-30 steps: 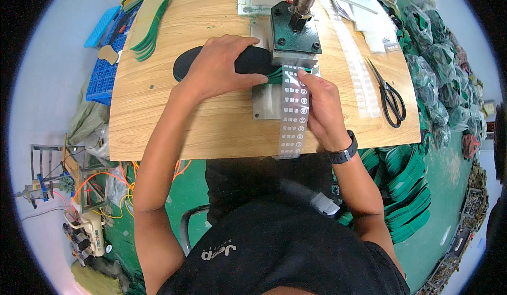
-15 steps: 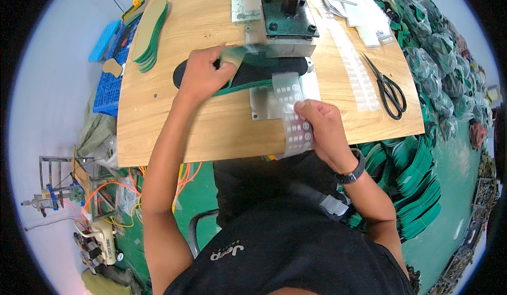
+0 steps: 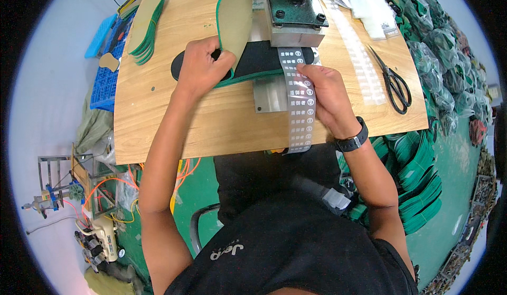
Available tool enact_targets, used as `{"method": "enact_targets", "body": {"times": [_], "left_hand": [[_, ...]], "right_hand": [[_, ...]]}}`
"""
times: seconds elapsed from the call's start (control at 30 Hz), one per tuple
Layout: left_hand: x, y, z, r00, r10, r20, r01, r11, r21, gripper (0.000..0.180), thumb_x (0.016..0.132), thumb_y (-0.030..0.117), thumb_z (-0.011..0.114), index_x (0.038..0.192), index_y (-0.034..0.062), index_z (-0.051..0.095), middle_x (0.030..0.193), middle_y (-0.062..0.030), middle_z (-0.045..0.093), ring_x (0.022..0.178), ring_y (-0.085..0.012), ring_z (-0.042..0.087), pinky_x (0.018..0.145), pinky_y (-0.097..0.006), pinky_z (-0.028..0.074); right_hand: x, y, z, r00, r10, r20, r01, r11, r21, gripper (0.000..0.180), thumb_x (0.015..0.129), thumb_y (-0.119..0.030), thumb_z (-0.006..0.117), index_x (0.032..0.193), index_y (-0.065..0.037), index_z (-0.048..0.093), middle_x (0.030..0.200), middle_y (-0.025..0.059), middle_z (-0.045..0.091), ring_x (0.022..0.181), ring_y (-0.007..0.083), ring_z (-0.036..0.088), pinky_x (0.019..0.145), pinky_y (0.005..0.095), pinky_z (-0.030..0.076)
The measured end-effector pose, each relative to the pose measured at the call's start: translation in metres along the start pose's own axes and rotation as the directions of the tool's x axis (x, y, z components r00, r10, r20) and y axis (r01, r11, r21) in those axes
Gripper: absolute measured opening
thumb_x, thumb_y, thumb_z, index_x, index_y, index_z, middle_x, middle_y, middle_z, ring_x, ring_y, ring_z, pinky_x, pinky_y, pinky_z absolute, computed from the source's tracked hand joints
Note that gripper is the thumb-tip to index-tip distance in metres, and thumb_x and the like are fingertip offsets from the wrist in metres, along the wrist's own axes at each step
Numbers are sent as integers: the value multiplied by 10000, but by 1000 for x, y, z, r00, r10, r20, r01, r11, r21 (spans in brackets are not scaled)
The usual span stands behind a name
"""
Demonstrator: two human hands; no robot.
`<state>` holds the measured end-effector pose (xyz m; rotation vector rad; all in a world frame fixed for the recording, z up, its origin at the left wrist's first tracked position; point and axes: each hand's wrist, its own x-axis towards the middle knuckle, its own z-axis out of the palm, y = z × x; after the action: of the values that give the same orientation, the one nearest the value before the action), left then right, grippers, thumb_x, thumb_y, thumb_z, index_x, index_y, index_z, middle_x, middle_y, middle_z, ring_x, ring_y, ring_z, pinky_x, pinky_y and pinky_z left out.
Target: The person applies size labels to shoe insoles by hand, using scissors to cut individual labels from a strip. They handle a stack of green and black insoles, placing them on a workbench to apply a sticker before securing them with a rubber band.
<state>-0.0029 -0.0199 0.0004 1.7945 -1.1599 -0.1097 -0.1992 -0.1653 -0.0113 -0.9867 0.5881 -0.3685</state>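
Observation:
My left hand [image 3: 200,69] is closed around the near end of a single insole [image 3: 235,20], beige-faced with a green rim, which stands up and points away from me. Below that hand lies a stack of black-topped insoles with green edges [image 3: 259,60], its right part at the foot of the press head [image 3: 297,37]. Between thumb and fingers, my right hand [image 3: 328,95] pinches a clear strip of white printed labels [image 3: 301,107]. The strip's far end rests on the top black insole, beside the press block; its near end hangs over the table edge.
Black scissors [image 3: 395,86] and another label strip [image 3: 362,68] lie to the right. A fanned pile of beige insoles [image 3: 146,28] sits at the far left, beside a blue crate [image 3: 103,86]. Green insole bundles [image 3: 412,173] are heaped below the table's right side.
My left hand has raised the insole from a blurred, low position over the stack to upright. The label strip has straightened, and its far end has moved up against the press block.

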Motion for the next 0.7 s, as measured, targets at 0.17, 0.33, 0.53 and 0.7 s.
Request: {"method": "enact_targets", "body": {"times": [0.17,0.33,0.53,0.7], "left_hand": [[0,7,1,996,-81,37,80,996,49,152,716,130,576,691,-16,543,560,-107,476,523,-128,413,517,-273,387],[2,10,4,996,9,86,-21,990,139,232,717,212,645,780,-4,587,687,-149,578,636,-255,556,604,-342,452],[0,16,9,975,164,147,-202,932,300,547,628,397,802,1027,77,608,948,-160,639,898,-340,592,824,-388,462],[5,19,7,978,72,194,-126,951,282,536,666,320,796,1097,77,590,945,-163,647,856,-308,606,786,-372,474]], "right_hand": [[0,-1,4,999,-5,-34,5,1000,13,176,892,-119,577,772,4,618,681,49,627,532,88,563,489,220,447],[3,1,2,999,23,-35,-24,999,-35,195,900,-142,581,769,-1,613,667,34,618,528,82,557,478,211,432],[-5,-2,10,995,-6,-104,-1,998,-65,214,909,-168,575,785,0,621,680,25,613,520,73,529,474,202,405],[-14,11,-11,984,-173,43,177,975,-136,188,911,-150,558,813,1,611,690,25,585,563,84,521,498,215,420]]}}
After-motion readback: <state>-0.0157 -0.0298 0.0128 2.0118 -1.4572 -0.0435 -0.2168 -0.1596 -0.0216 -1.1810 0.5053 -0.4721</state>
